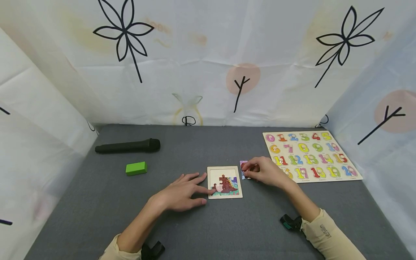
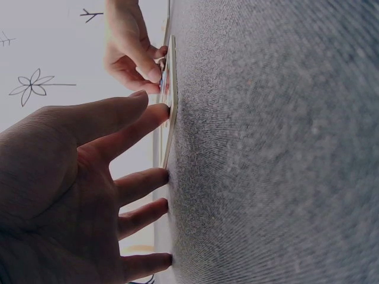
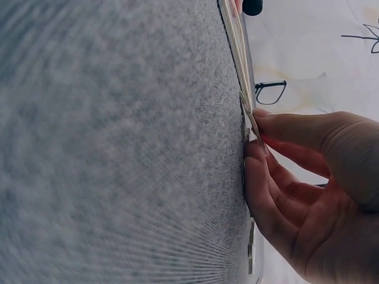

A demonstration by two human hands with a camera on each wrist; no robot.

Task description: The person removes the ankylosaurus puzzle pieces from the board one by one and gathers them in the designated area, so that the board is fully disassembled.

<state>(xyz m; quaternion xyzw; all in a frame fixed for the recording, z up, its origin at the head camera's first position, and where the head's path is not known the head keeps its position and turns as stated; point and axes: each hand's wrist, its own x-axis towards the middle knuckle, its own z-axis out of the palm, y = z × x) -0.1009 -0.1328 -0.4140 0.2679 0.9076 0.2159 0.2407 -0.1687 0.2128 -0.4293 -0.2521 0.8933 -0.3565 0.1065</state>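
Note:
A small square jigsaw puzzle (image 1: 214, 174) in a pale wooden frame lies mid-table, partly filled with a brown dinosaur-like picture. My left hand (image 1: 182, 193) has its fingers spread; the index fingertip rests on the puzzle's left edge, the other fingertips on the cloth beside it. To the right of the frame, my right hand (image 1: 264, 171) pinches a thin puzzle piece (image 3: 256, 127) between thumb and fingers, one edge tilted up. Purple and blue puzzle pieces (image 1: 243, 176) show beside those fingertips, partly hidden by the hand.
A wooden number board (image 1: 312, 178) lies at the right, partly behind my right hand. A black microphone (image 1: 128, 146) and a green block (image 1: 136, 168) lie at the left. Patterned white curtains (image 1: 208, 90) hang around the grey table (image 1: 195, 231).

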